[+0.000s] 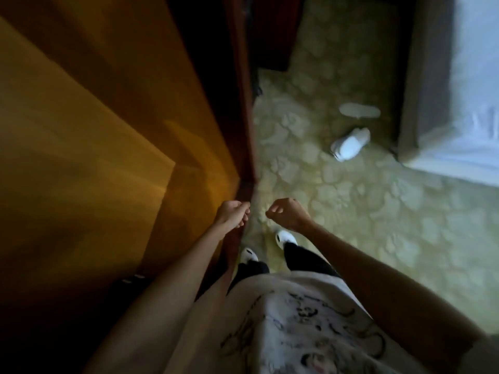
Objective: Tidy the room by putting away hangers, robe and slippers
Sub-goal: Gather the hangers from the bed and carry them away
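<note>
Two white slippers lie apart on the patterned carpet ahead of me to the right. The nearer slipper point(350, 144) is upright and the farther slipper point(360, 110) looks turned sole up. My left hand point(232, 215) is at the edge of the wooden wardrobe door point(244, 147), its fingers curled round that edge. My right hand point(286, 214) hangs in the air just right of it, fingers curled with thumb against forefinger, holding nothing. No hangers or robe are in sight.
The wardrobe's brown panels point(94, 117) fill the left half of the view. A bed with a white sheet point(475, 109) stands at the right. My feet in white shoes point(285, 237) stand on the carpet point(378, 225) beside the door.
</note>
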`<state>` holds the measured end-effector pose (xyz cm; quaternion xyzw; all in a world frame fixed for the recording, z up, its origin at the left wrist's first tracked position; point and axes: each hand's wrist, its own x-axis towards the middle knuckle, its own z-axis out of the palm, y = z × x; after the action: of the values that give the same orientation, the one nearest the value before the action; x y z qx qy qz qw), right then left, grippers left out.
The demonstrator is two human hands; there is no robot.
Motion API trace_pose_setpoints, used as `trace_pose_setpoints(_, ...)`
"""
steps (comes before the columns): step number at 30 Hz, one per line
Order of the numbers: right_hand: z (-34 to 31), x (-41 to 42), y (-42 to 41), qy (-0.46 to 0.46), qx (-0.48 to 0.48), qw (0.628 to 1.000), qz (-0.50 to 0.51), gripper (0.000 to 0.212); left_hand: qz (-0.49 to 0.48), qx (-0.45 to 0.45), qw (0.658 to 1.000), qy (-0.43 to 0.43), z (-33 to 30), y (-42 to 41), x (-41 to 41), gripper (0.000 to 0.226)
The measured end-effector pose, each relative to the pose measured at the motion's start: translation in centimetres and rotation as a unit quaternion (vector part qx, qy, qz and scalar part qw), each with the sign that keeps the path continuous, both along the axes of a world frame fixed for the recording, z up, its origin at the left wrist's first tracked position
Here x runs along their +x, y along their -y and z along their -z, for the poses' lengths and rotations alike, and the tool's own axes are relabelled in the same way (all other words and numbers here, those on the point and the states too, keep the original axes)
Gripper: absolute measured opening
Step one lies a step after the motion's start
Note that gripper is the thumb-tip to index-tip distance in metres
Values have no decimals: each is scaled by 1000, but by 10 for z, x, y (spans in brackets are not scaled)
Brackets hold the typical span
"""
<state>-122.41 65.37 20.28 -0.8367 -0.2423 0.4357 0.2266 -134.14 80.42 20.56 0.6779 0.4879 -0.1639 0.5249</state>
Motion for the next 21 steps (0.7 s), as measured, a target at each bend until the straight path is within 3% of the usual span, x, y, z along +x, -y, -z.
trace_pose_setpoints(5,41,-12,97,-35,-50,982,180,17,165,-50,984,-38,33,63,47,33)
trace_pose_setpoints(9,59,-24,175,-67,-59,937,337,25,295,-66,952,-50,34,137,107,30)
trace_pose_setpoints(15,65,-53,313,-104,-76,834,537,25,518,-58,851,-62,36,293,194,30)
trace_pose_setpoints(21,66,-54,417,-116,-68,727,674,28,639,-48,766,-46,36,431,268,23)
